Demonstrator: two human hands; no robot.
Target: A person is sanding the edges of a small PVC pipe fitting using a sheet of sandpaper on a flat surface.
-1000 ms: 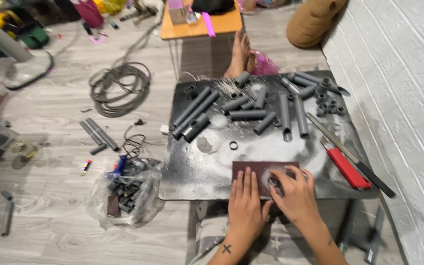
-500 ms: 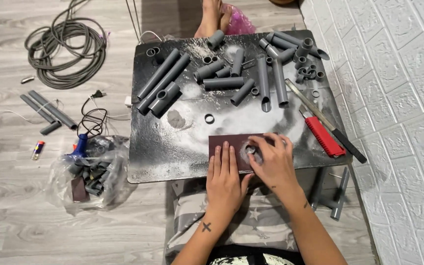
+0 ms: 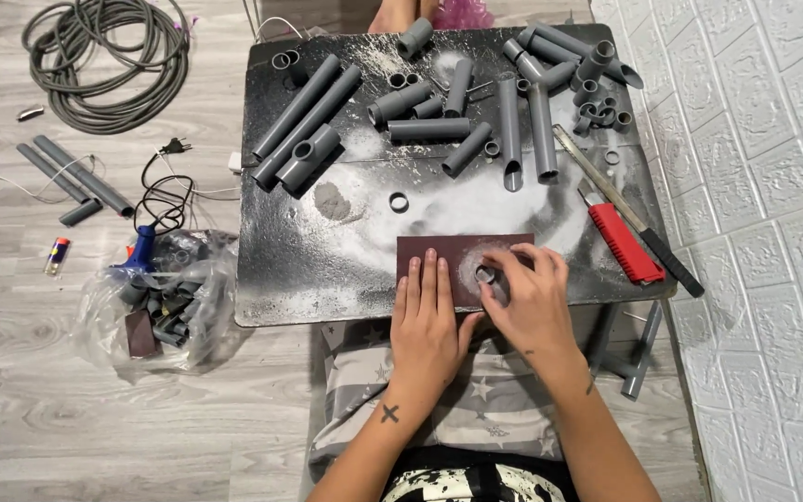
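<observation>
On one sheet of brown sandpaper (image 3: 443, 260) at the black table's (image 3: 327, 270) near edge, the left hand (image 3: 429, 321) lies flat, fingers together, while the right hand (image 3: 527, 297) pinches one small grey pipe ring (image 3: 486, 275) against it.

The left hand (image 3: 429, 321) is lying flat on a brown sandpaper sheet (image 3: 439, 256) on the dusty black table (image 3: 327, 270), while the right hand (image 3: 527, 297) is pressing a small grey ring (image 3: 485, 275) onto it.
</observation>
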